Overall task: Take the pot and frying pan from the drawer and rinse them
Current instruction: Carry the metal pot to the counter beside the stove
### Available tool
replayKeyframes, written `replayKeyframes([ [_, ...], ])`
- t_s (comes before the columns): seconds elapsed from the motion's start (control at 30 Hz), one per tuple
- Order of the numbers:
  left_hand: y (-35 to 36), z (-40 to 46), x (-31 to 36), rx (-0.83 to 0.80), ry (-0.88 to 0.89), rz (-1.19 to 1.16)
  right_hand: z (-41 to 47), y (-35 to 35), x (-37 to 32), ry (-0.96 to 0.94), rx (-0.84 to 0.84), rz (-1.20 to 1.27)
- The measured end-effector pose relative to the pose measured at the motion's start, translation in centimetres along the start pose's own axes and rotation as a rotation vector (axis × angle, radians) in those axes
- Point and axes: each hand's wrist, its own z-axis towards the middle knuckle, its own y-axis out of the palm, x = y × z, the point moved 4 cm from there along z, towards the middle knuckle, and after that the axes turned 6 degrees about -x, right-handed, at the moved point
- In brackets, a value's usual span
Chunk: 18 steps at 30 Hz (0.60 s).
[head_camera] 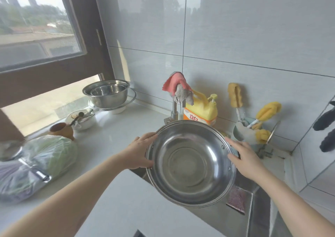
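We've got the pot (190, 164) over the sink (253, 200), left hand (139, 153) and right hand (244, 159) gripping opposite rims; looks light, stiff, probably slippery wet.

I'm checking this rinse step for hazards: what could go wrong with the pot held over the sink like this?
The pot hangs tilted between the left hand and right hand, gripped only at its rim, so it may slip once wet. The cloth-draped faucet sits just behind it; lifting could knock it.

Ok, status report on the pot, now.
Left hand and right hand grip pot by its sides. Pot tilted over sink, looks empty. Cloths draped on tap.
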Motion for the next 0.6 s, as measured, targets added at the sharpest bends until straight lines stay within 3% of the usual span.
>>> replayKeyframes([
  [0.17, -1.6, -6.6, -2.6, 0.075, -0.132, -0.046, 2.7, 2.5, -4.9, -0.126, -0.127, -0.023],
  [0.33, -1.7, -15.7, -5.2, 0.169, -0.383, -0.031, 4.2, 6.1, -11.8, -0.313, -0.274, -0.051],
  [0.6, 0.3, -35.8, -6.0, 0.356, -0.723, -0.169, -0.2, 14.6, -26.5, -0.648, -0.512, -0.021],
])
